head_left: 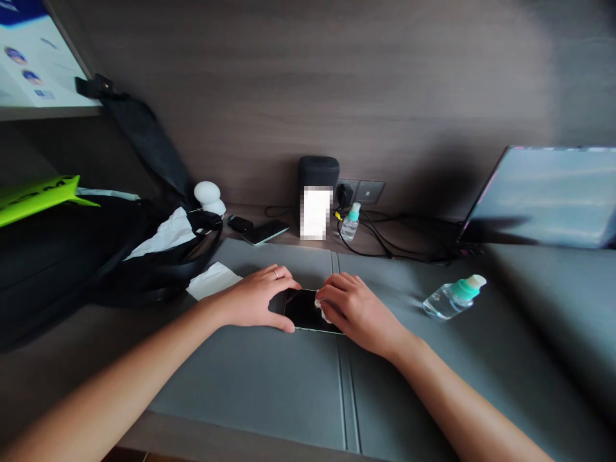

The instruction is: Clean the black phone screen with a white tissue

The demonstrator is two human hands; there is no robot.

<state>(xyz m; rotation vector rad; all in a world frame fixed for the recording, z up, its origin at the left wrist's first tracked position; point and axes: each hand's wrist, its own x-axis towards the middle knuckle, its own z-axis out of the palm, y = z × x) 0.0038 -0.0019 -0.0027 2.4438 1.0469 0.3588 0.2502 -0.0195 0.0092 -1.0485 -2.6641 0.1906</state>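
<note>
A dark-screened phone (304,310) lies flat on the grey desk mat (250,378). My left hand (255,298) grips its left end, with the thumb on the near edge and the fingers at the far edge. A ring shows on one finger. In my right hand (353,311), a crumpled white tissue (323,310) is pinched and pressed against the right part of the screen. Most of the tissue and the phone's right end are hidden by the fingers. Beside my left wrist lies a flat white tissue (213,280).
A clear spray bottle with a green collar (447,300) is on the mat at right. Along the wall are a second phone (264,231), a small bottle (350,226), a black speaker-like object (318,170) and cables (380,237). A black bag (72,256) fills the left; a screen (543,196) stands right.
</note>
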